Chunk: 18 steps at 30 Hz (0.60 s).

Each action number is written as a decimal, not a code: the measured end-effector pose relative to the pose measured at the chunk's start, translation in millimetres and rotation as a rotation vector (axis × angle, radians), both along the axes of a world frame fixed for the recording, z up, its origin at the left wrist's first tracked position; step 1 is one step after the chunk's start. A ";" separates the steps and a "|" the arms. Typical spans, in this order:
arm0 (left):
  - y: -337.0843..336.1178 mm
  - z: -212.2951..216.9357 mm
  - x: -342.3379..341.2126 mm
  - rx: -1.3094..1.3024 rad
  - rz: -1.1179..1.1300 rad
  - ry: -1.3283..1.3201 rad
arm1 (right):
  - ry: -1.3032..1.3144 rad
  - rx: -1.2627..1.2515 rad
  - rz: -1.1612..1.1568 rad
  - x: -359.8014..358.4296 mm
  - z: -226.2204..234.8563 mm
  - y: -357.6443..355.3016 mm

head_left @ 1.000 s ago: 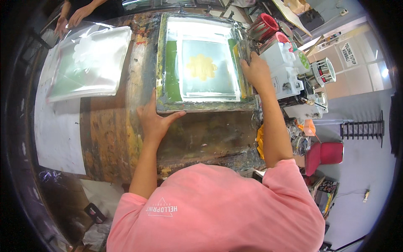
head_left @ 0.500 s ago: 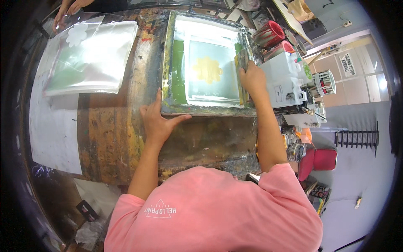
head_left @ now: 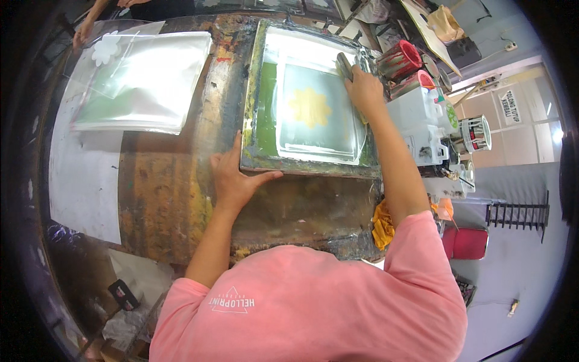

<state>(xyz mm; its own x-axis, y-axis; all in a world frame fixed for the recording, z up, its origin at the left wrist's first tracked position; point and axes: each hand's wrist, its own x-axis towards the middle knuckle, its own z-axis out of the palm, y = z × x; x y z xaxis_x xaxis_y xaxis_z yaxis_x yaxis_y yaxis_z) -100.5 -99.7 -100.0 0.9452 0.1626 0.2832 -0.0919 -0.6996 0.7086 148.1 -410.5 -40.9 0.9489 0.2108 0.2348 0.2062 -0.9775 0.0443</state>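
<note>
A screen-printing frame (head_left: 310, 169) lies on the stained table in front of me. Its mesh carries a pale yellow flower shape (head_left: 310, 107) inside a light panel, with green down the left side. My left hand (head_left: 234, 178) braces the near left corner, fingers stretched along the left edge and thumb along the near edge, spread apart. At the far right of the mesh, my right hand (head_left: 367, 93) is closed around a squeegee (head_left: 344, 67), which tilts toward the far left. The squeegee's lower part is hidden by that hand.
Left of the frame, a stack of clear plastic sheets (head_left: 148, 84) lies on white paper (head_left: 84, 187). Another person's hand (head_left: 81, 36) touches the far left sheet. Paint cans (head_left: 401, 57) and white jugs (head_left: 416, 120) crowd the right side. An orange cloth (head_left: 382, 224) hangs near my right forearm.
My right hand and the squeegee have moved farther from me along the frame's right side, and the squeegee has tilted. My left hand stays at the corner. The whole view has shifted slightly.
</note>
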 end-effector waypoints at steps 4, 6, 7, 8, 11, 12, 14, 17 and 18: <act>0.2 -1.0 0.4 -0.012 0.003 -0.008 | 0.086 -0.002 -0.062 29.2 10.3 2.9; 0.8 -2.1 0.7 -0.018 -0.003 -0.001 | 0.078 0.005 -0.031 33.3 23.4 -0.4; 1.0 -2.8 1.0 -0.024 -0.005 0.004 | 0.078 0.004 -0.021 35.7 31.3 -1.1; 1.0 -3.5 1.3 -0.024 -0.004 0.007 | 0.100 0.026 0.003 33.6 37.8 -3.4; -0.6 -4.1 0.3 -0.025 0.000 0.009 | 0.096 0.129 0.202 29.4 47.5 -2.1; -1.3 -3.9 -0.1 -0.024 0.011 -0.003 | 0.129 0.145 0.240 28.0 46.9 -0.4; -2.2 -3.1 -0.3 -0.023 0.020 -0.001 | 0.176 0.178 0.335 27.2 39.8 5.8; -1.3 -1.7 -0.2 -0.039 0.020 0.052 | 0.166 0.199 0.418 22.8 19.4 13.0; -1.1 -1.6 0.2 -0.056 0.017 0.074 | 0.144 0.175 0.440 21.4 11.7 15.8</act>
<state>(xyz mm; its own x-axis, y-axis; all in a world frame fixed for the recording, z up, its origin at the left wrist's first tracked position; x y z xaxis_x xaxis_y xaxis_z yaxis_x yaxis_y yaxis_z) -100.3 -100.8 -101.6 0.9601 0.1925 0.2030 -0.0266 -0.6597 0.7511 169.5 -394.7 -29.2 0.8040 0.5683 0.1750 0.5933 -0.7864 -0.1719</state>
